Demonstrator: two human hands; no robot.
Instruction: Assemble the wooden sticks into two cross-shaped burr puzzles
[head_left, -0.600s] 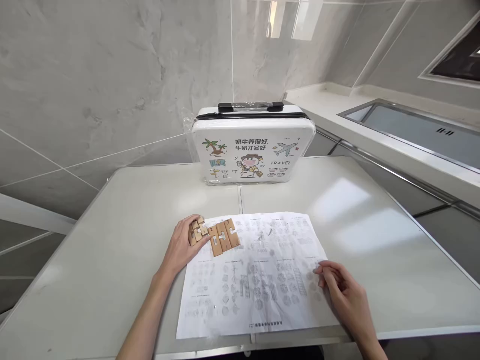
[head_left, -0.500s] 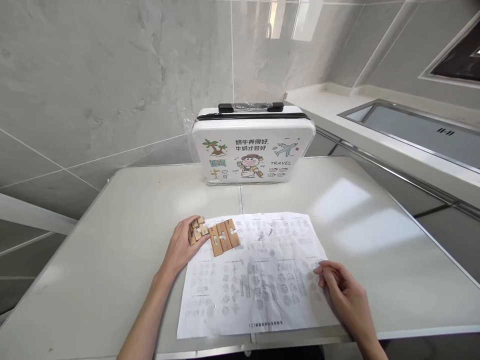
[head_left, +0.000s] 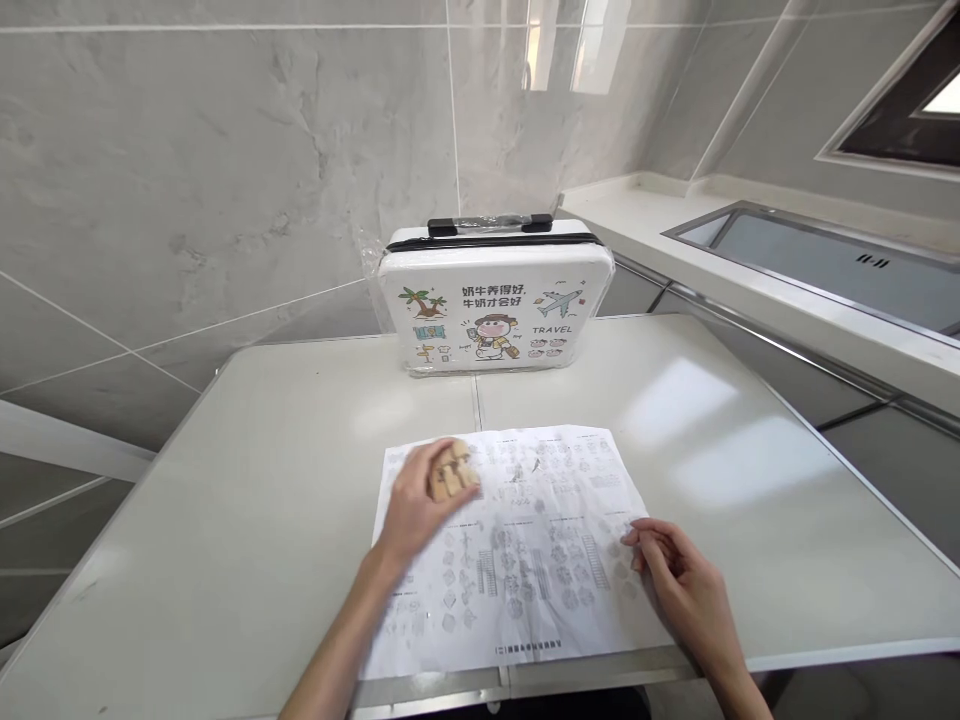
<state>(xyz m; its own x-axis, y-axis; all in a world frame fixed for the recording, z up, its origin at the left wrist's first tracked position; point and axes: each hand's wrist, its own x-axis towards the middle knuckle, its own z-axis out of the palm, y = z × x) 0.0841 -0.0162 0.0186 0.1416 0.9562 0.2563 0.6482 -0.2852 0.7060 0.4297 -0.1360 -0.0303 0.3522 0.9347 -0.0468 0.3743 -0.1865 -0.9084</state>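
Observation:
My left hand [head_left: 424,497] is closed around a small cluster of light wooden puzzle pieces [head_left: 454,472], thumb on the near side and fingers behind. Motion blurs them slightly, and I cannot tell whether they touch the paper beneath. Under both hands lies a creased white sheet [head_left: 525,600] with printed diagrams and small text. At its right edge my right hand [head_left: 679,580] rests with fingers loosely curled and thumb against them; nothing shows in it. The flat numbered wooden pieces are not separately visible behind my left hand.
A white cartoon-printed case [head_left: 495,310] with a black handle, wrapped in clear plastic, stands at the table's back. The pale folding table [head_left: 262,500] has a centre seam. To the right runs a counter [head_left: 622,215] with an inset sink [head_left: 840,265]; a grey tiled wall is behind.
My left hand has moved right with the small wooden pieces, over where the flat numbered pieces lay on the sheet. My right hand stays at the paper's right edge. The view has tilted slightly.

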